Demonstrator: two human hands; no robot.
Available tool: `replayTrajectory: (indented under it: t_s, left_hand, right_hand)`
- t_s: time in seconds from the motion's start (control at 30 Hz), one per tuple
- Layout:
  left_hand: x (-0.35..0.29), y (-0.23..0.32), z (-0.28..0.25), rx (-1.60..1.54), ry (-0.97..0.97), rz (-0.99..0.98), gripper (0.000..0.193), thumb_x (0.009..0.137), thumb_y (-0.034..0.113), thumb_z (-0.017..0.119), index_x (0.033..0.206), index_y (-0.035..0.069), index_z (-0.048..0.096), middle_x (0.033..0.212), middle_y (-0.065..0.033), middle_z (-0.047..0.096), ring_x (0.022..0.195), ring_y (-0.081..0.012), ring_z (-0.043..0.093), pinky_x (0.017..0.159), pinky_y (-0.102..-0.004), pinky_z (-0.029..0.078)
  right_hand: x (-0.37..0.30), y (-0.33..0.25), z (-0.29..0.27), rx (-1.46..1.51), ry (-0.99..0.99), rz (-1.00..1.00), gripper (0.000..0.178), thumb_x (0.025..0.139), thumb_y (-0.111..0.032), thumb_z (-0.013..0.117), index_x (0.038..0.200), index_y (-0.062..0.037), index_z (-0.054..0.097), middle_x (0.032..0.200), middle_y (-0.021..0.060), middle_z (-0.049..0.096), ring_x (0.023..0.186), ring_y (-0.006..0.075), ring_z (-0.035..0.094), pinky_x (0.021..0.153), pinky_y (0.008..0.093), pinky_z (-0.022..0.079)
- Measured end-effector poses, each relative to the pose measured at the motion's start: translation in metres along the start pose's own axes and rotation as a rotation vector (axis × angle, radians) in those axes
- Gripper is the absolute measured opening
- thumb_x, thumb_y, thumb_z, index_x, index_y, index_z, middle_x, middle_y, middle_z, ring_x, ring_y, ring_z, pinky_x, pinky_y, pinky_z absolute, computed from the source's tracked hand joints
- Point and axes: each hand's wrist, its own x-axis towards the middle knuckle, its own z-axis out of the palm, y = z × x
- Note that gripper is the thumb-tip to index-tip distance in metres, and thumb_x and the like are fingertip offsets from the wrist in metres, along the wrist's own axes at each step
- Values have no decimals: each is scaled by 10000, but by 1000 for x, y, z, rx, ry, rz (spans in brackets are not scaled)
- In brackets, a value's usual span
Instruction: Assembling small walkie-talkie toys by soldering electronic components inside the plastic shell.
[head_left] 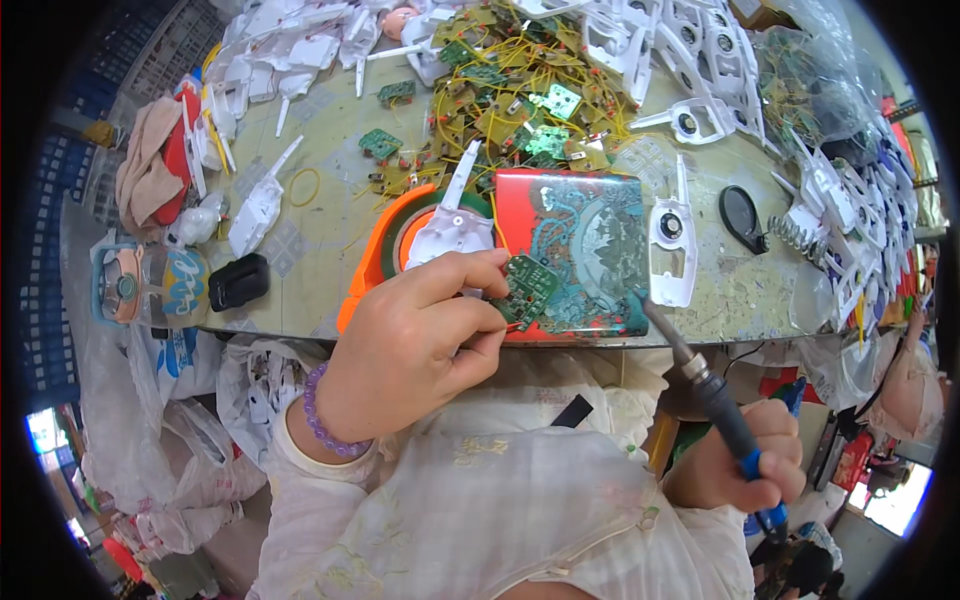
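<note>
My left hand (410,325) is closed at the left edge of a small green circuit board (532,288), held over a scratched red and teal flat box (590,240). A thin red wire shows below the fingertips. In my right hand (770,462) is a soldering iron (722,410), gripped by its blue and black handle. Its tip points up and left, near the box's lower right corner and apart from the board. Behind my left hand, a white plastic housing (452,238) with a long stem rests on an orange round holder (362,280).
A heap of circuit boards with yellow wires (510,90) lies at the back, between piles of white housings (290,50). Right of the box are a white frame (672,240) and a black oval ring (740,215). A clear bottle (150,285) and a black object (240,282) sit left.
</note>
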Motion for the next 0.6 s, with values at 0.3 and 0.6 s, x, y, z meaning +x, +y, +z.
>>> replayTrajectory:
  t_s: [0.3,0.6]
  left_hand:
    - [12,16,7,316,129,-42,461,636,201,815,1026,41,628,953,-117,593,863,-306,575,731,-385,473]
    - [22,34,15,324,-18,-93,462,683,213,780,1052,-8,609,975,-121,557,877,-297,564,744,-376,469]
  right_hand:
    - [20,33,-79,-1566,168,-321,184,950,-233,491,906,-58,456,663,47,449,533,145,419,476,242,322]
    - [78,70,-119,-731,652,342,241,908,-248,575,804,-30,586,731,5,547,694,70,476,606,227,395]
